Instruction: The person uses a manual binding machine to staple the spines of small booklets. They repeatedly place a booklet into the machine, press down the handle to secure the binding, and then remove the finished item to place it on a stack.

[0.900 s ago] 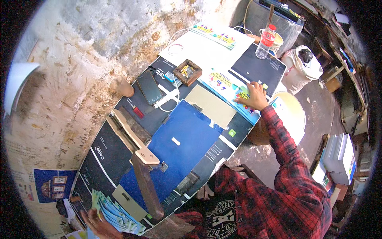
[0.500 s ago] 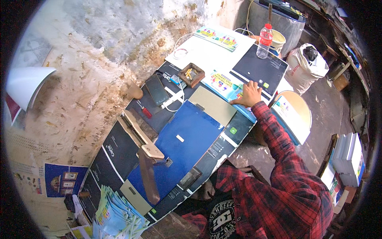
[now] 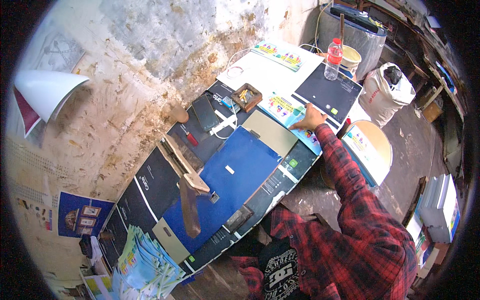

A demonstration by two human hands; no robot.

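Colourful leaflets (image 3: 290, 111) were lying at the counter's (image 3: 150, 185) far end | right hand (image 3: 309, 120) pressed flat on them, nothing gripped | left hand unseen | likely picking one up; pinching needed.

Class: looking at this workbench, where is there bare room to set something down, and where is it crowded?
Free: the blue sheet between the wooden lever tool and the tan board; the white surface near the bottle. Crowded: around the phone and small wooden tray, and where the right hand rests on printed sheets.
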